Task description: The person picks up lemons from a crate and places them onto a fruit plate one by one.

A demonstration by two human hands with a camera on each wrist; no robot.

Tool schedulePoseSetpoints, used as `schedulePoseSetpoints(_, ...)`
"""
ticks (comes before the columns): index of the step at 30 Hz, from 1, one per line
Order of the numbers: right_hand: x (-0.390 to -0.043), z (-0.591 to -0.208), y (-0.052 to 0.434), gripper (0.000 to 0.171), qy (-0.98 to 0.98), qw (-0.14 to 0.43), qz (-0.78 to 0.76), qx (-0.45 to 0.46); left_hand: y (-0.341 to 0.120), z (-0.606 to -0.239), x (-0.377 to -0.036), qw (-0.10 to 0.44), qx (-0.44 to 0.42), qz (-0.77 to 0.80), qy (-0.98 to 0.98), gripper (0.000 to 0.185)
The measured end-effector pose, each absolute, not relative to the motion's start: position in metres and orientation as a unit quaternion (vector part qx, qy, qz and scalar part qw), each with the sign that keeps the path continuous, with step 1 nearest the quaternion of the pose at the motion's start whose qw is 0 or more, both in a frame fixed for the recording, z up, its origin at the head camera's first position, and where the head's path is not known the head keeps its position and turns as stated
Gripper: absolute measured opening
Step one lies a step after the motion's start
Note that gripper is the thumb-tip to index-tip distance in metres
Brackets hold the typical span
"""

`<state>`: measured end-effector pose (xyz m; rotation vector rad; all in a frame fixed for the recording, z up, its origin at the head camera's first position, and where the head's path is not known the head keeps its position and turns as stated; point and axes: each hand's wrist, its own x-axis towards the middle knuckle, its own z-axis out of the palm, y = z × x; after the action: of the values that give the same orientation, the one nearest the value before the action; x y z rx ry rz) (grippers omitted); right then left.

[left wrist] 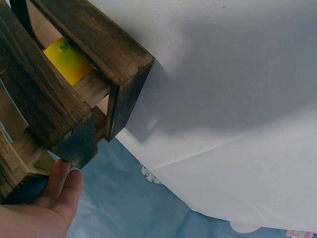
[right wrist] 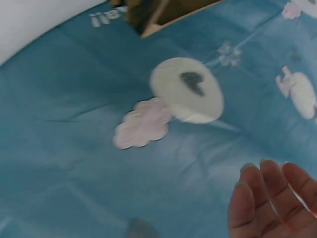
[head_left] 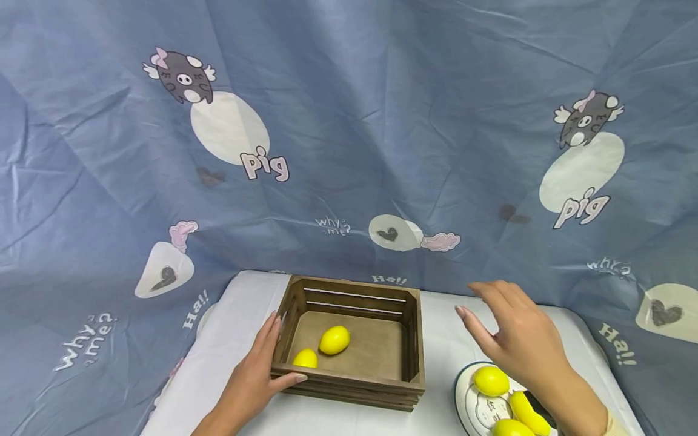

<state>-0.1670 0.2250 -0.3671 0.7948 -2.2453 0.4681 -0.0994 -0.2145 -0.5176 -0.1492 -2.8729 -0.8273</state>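
A slatted brown wooden crate (head_left: pixel 376 383) stands at the middle of the white-covered table, with two yellow lemons (head_left: pixel 334 340) inside. One lies near the middle of its floor, the other by the front left corner, partly hidden by the front wall. My left hand (head_left: pixel 248 370) holds that corner, thumb over the front rim and fingers along the left side. Through the slats the left wrist view shows a lemon (left wrist: pixel 68 60). My right hand (head_left: pixel 523 336) hovers right of the crate, fingers extended, thumb apart, holding nothing.
Below my right hand a white plate (head_left: pixel 463 396) with a dark rim holds several lemons (head_left: pixel 491 381), partly hidden by the forearm. A blue cloth (head_left: pixel 349 151) with pig prints hangs behind and around the table. White cloth (head_left: pixel 442 327) shows between crate and plate.
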Motion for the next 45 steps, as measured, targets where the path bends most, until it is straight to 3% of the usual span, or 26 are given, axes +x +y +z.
schedulePoseSetpoints(2, -0.171, -0.363, 0.213, 0.06, -0.853, 0.352, 0.177, 0.342, -0.215, -0.518, -0.1, 0.074, -0.049, -0.277, -0.957, 0.12)
schedulePoseSetpoints(7, -0.181, -0.358, 0.187, 0.069, -0.838, 0.333, 0.16, 0.402, -0.214, -0.519, -0.101, 0.073, -0.05, -0.28, -0.956, 0.12)
schedulePoseSetpoints(12, -0.191, -0.361, 0.165, 0.074, -0.851, 0.261, 0.133, 0.435, -0.213, -0.521, -0.101, 0.081, -0.054, -0.279, -0.955, 0.121)
schedulePoseSetpoints(19, -0.203, -0.377, 0.136, 0.094, -0.859, 0.188, 0.1, 0.465, -0.214, -0.521, -0.099, 0.089, -0.059, -0.283, -0.953, 0.12)
schedulePoseSetpoints(27, -0.215, -0.387, 0.098, 0.118, -0.873, 0.036, 0.062, 0.482, -0.218, -0.517, -0.099, 0.092, -0.059, -0.271, -0.956, 0.12)
schedulePoseSetpoints(36, -0.233, -0.413, 0.055, 0.108, -0.867, -0.041, 0.003, 0.497, -0.218, -0.515, -0.1, 0.085, -0.061, -0.273, -0.956, 0.122)
schedulePoseSetpoints(45, -0.233, -0.439, 0.025, 0.096, -0.885, -0.121, -0.033, 0.448, -0.216, -0.517, -0.099, 0.081, -0.056, -0.274, -0.957, 0.121)
